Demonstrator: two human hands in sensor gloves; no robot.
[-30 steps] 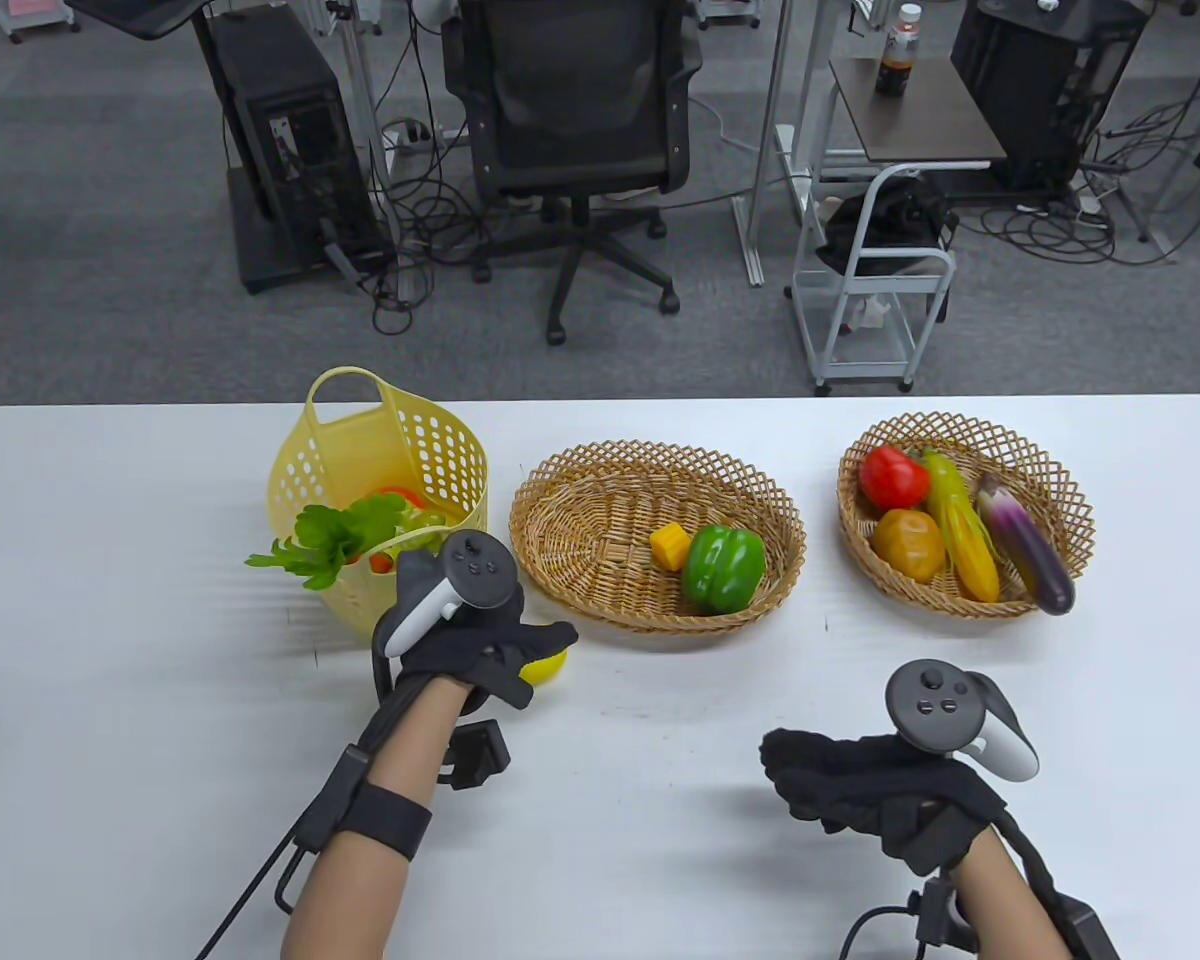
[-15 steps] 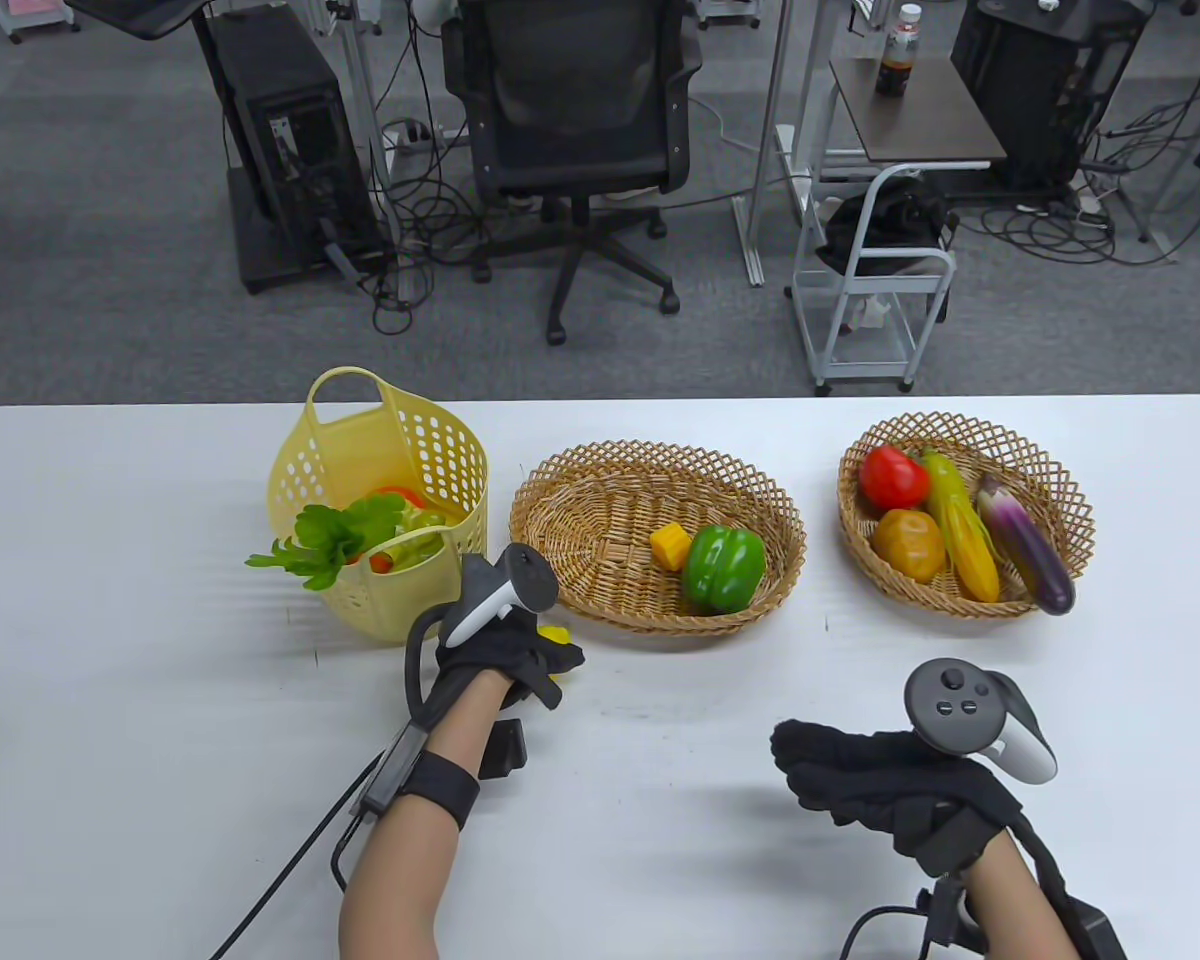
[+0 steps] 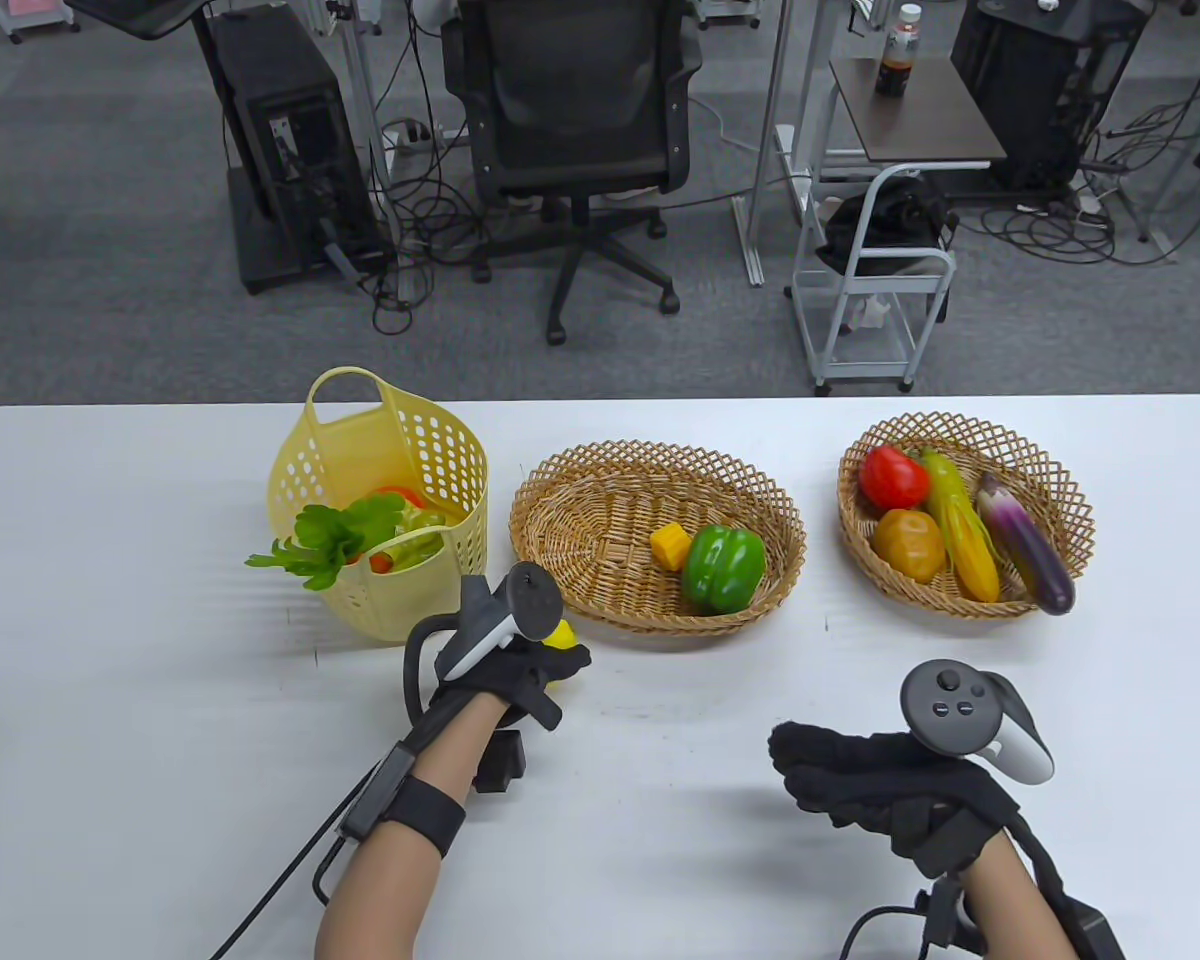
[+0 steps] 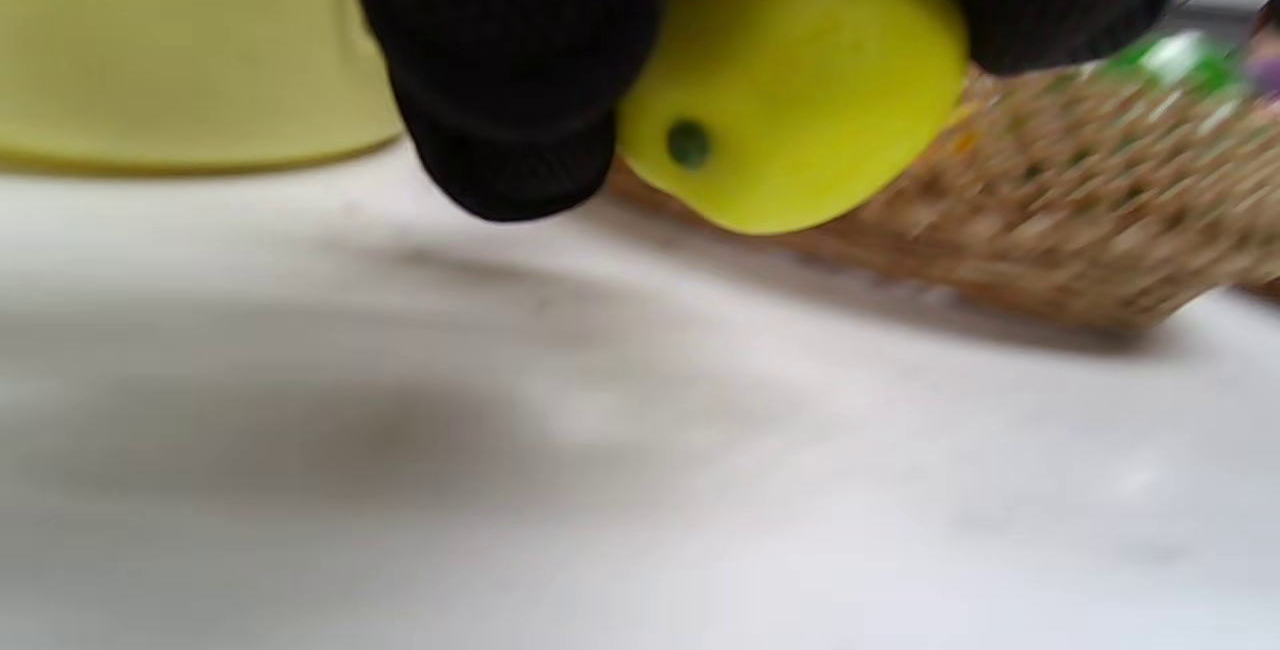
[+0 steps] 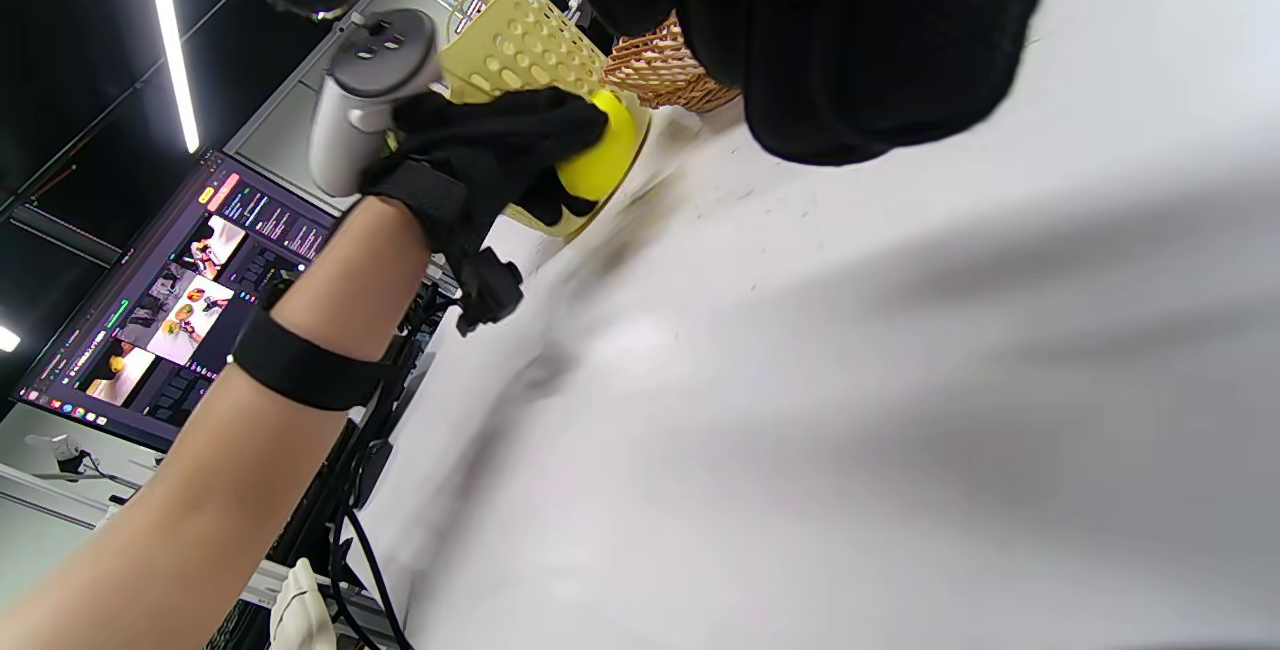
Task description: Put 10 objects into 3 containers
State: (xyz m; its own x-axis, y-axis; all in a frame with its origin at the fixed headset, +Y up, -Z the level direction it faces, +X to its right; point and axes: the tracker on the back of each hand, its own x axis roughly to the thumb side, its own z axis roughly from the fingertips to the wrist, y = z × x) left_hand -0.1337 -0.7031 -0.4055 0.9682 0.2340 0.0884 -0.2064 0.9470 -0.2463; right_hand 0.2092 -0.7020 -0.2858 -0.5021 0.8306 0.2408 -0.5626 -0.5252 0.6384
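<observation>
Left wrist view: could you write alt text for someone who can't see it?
Black-gloved fingers grip a yellow lemon just above a white table. Behind it, blurred, are a pale yellow basket and a woven wicker basket.

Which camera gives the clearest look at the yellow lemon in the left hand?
The left wrist view: the lemon fills the upper middle, gripped between gloved fingers, clear of the table. The table view shows only a yellow sliver beside the left hand. The right wrist view shows it small and distant.
</observation>
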